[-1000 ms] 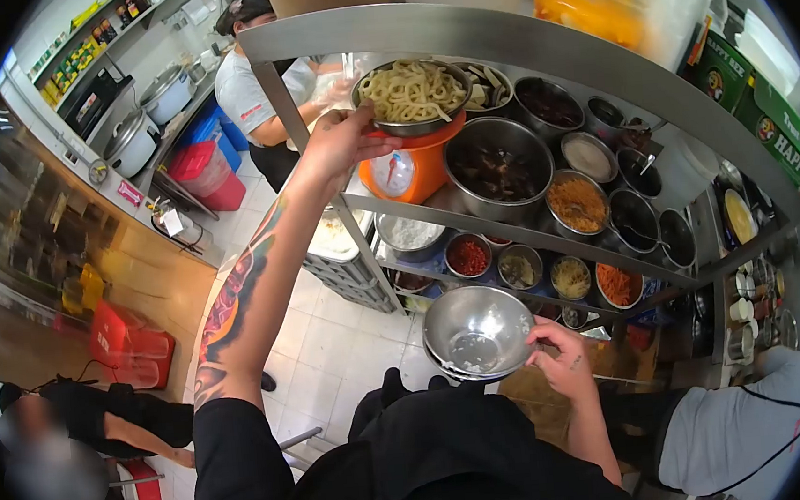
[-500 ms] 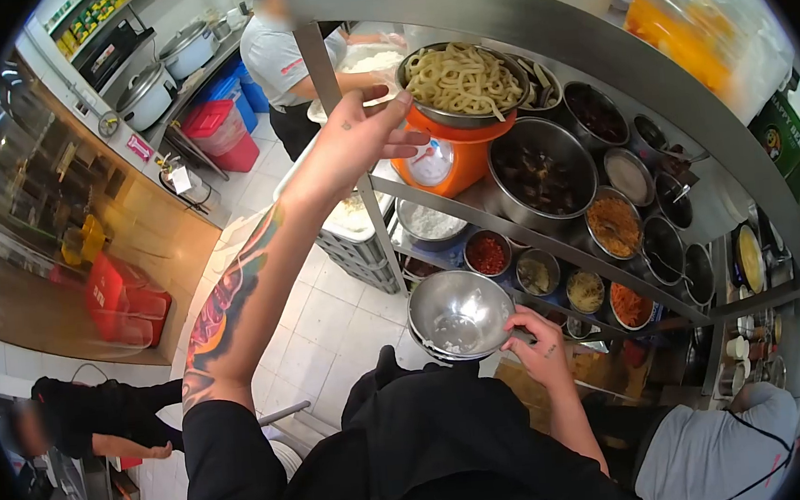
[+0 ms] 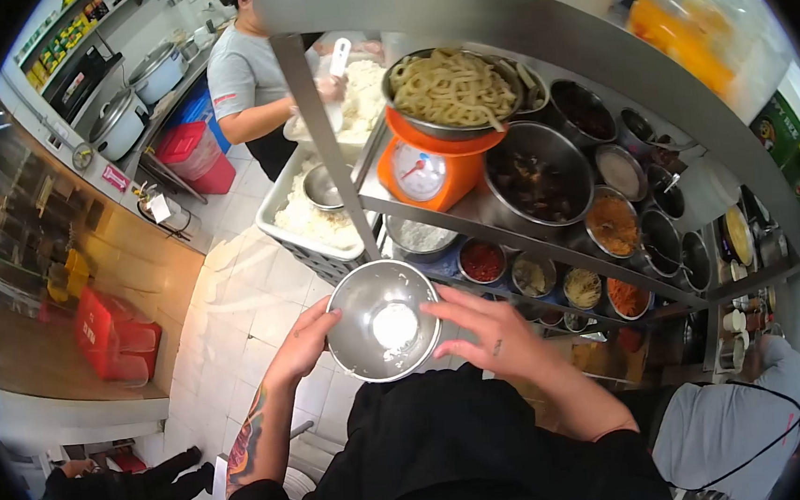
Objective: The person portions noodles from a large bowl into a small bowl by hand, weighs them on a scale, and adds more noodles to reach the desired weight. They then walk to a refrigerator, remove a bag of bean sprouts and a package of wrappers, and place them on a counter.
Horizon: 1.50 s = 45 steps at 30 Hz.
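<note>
A steel mixing bowl (image 3: 357, 296) is held in front of my apron, its inside facing up and bits of white food stuck near the rim. My left hand (image 3: 304, 342) grips its left side, with the fingers hidden under the wall. On the opposite rim rest the fingers of my right hand (image 3: 481, 330), the thumb lower down. Beyond the bowl stands a crate of rice (image 3: 308, 221) with a small metal bowl (image 3: 325, 188) lying in it. On the shelf, an orange scale (image 3: 420, 168) bears a pan of thick noodles (image 3: 453, 86).
A steel rack (image 3: 520, 226) holds several tubs, among them dark sauce (image 3: 545, 182), red chopped food (image 3: 483, 260) and shredded carrot (image 3: 627, 296). A co-worker (image 3: 241, 84) holds a white-handled scoop (image 3: 340, 57) over rice. Another person (image 3: 729, 431) is at lower right, one more (image 3: 109, 498) at lower left.
My left hand has come down from beside the noodle pan onto the bowl's left side. The bowl has moved left, and my right hand has shifted along with it. The small bowl now shows in the rice.
</note>
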Each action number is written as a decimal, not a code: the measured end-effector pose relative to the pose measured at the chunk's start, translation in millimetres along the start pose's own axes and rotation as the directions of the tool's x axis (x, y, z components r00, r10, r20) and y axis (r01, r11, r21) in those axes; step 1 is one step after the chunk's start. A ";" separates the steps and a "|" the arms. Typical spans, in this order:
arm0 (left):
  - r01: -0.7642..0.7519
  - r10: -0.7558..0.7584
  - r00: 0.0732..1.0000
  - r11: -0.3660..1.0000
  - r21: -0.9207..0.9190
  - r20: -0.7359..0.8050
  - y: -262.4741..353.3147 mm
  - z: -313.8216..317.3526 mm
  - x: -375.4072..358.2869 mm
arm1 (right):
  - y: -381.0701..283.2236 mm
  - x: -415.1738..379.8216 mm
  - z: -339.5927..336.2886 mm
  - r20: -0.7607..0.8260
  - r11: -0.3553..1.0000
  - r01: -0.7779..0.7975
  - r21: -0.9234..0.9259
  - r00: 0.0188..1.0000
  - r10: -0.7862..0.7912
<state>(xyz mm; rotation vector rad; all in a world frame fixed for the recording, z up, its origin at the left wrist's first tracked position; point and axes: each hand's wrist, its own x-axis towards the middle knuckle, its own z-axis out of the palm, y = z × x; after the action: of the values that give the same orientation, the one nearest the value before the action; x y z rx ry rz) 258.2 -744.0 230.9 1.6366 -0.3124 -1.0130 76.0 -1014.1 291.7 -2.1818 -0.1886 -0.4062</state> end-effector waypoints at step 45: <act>-0.271 0.131 0.697 0.958 -0.090 -0.705 -92.4 -283.4 313.7 | 4.0 9.2 84.5 -0.172 0.837 -0.545 0.043 0.822 0.543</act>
<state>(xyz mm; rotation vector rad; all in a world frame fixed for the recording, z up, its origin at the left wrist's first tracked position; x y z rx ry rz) 628.8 -733.6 7.7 1.6414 0.1174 -0.1924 104.3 -948.9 244.9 -2.0767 0.5343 -0.2668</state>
